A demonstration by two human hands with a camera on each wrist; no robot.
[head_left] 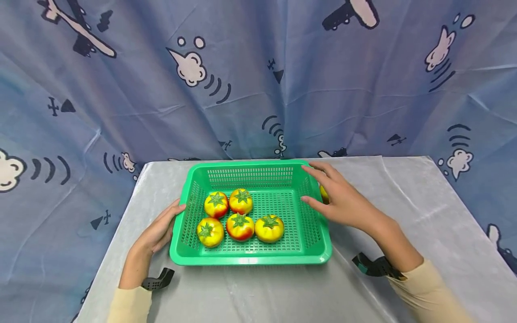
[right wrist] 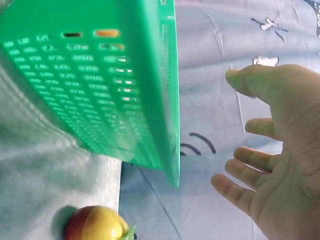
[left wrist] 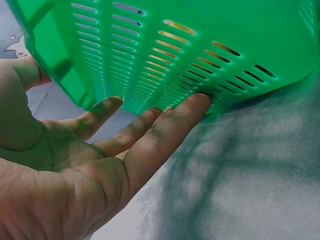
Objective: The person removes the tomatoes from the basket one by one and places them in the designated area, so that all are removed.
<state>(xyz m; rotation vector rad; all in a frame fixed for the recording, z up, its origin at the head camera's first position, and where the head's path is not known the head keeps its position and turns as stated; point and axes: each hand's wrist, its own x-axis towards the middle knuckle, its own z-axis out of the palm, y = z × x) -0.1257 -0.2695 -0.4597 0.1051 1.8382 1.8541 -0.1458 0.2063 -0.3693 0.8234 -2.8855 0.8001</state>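
Note:
A green plastic basket [head_left: 250, 260] stands on the table with several yellow-and-red tomatoes [head_left: 240, 227] inside, each topped by a green leafy calyx. At its left side my left hand [head_left: 159, 229] holds the basket, a digit at the rim and fingers [left wrist: 170, 135] against the slotted outer wall. My right hand [head_left: 343, 199] hovers over the right rim, fingers spread and nothing in them; the right wrist view shows it apart from the basket. Another tomato [right wrist: 97, 222] lies on the table outside the basket's right side, mostly hidden by my right hand in the head view.
The table [head_left: 404, 202] has a pale grey cover. Behind it hangs a blue curtain [head_left: 242, 112] printed with planes and clouds. A black strap device [head_left: 377, 265] sits on my right wrist and another [head_left: 158, 280] on my left.

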